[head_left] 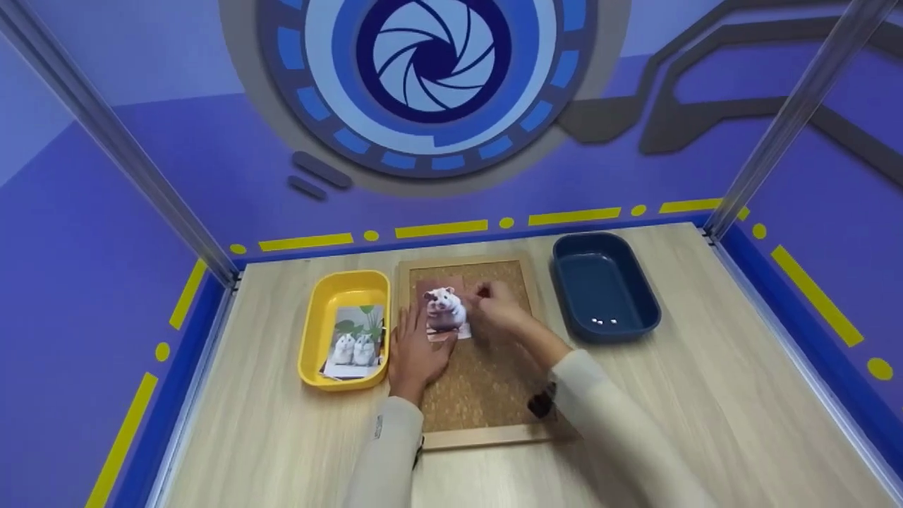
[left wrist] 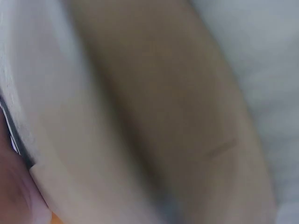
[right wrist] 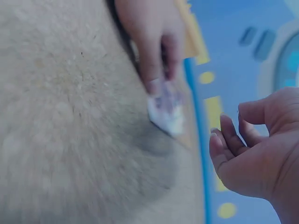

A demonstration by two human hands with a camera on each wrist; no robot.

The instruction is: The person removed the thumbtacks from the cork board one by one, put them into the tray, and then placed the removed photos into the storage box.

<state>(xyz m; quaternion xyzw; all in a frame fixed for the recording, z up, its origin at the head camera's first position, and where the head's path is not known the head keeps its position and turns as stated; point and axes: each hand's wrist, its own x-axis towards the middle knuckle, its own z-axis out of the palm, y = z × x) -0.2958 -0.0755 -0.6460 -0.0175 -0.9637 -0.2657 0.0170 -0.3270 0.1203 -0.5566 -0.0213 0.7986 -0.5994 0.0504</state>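
A hamster photo (head_left: 446, 310) lies on the upper left part of a wood-framed cork board (head_left: 480, 388). My left hand (head_left: 417, 360) rests along the photo's left and lower edges, fingers stretched forward and thumb spread beneath it; the right wrist view also catches this hand (right wrist: 156, 37) at the photo (right wrist: 166, 114). Just right of the photo, over the cork, is my right hand (head_left: 502, 308). Its fingers (right wrist: 224, 140) bend toward the thumb, and I cannot tell whether something small is pinched there. Mostly a blurred sleeve (left wrist: 168, 93) fills the left wrist view.
Left of the board stands a yellow tray (head_left: 307, 356) holding photos, the top one showing two white hamsters (head_left: 355, 349). A dark blue tray (head_left: 642, 282) stands to the right with several small bright spots near its front end. A blue-purple printed wall (head_left: 451, 204) closes off the back.
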